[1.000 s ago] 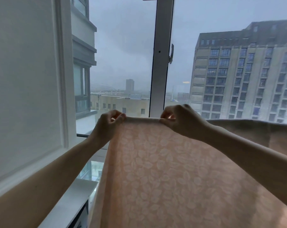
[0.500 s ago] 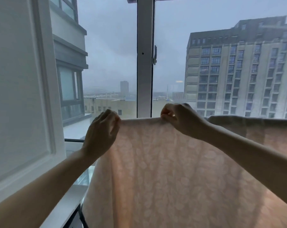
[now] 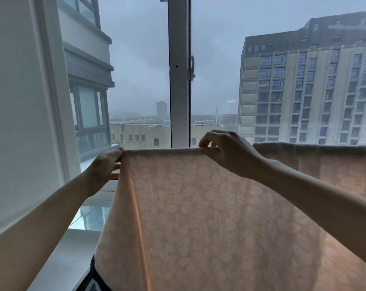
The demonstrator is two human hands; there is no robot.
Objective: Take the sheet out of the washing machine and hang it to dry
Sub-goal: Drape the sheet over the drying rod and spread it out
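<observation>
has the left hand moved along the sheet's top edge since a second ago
Yes: the left hand has slid leftward along the sheet, away from the white window post.

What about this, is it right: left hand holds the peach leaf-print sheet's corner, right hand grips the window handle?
Not quite. The head view shows the right hand pinching the top edge of the peach leaf-print sheet, well below the window handle. The left hand does hold the sheet's corner.
</observation>
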